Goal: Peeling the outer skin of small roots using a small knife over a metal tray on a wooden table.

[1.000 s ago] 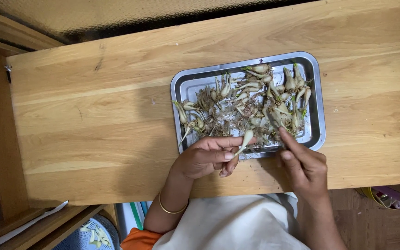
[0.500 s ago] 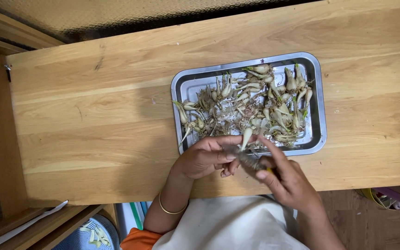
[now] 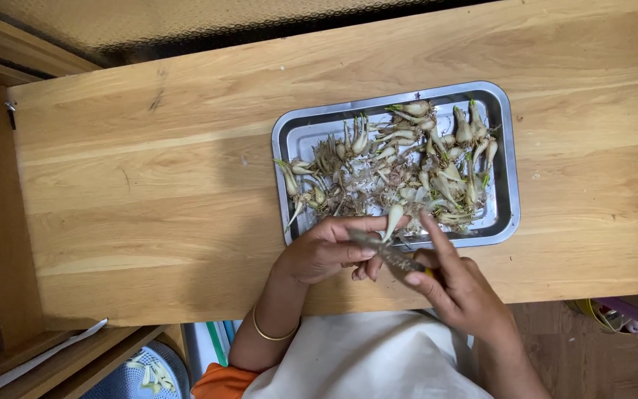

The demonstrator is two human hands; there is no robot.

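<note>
left hand (image 3: 326, 251) grips bulb (image 3: 392, 219) | right hand (image 3: 461, 290) grips knife (image 3: 385, 250) | at tray (image 3: 507, 177) near edge

Place: probably a home kitchen.
Table: a plain light wooden table (image 3: 149, 185).
Food: a shiny rectangular metal tray (image 3: 507, 177) full of small white bulbs with roots (image 3: 400, 166).

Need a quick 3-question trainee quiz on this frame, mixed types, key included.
1. True or false: the metal tray sits on the wooden table.
2. Which hand holds the small knife? A) left hand B) right hand C) neither
3. Fill in: the left hand holds one pale ____ by the tray's near rim.

Key: 1 true. 2 B: the right hand grips the knife, blade pointing towards the left hand. 3 bulb, like the rooted, green-tipped bulbs heaped in the tray.
</note>
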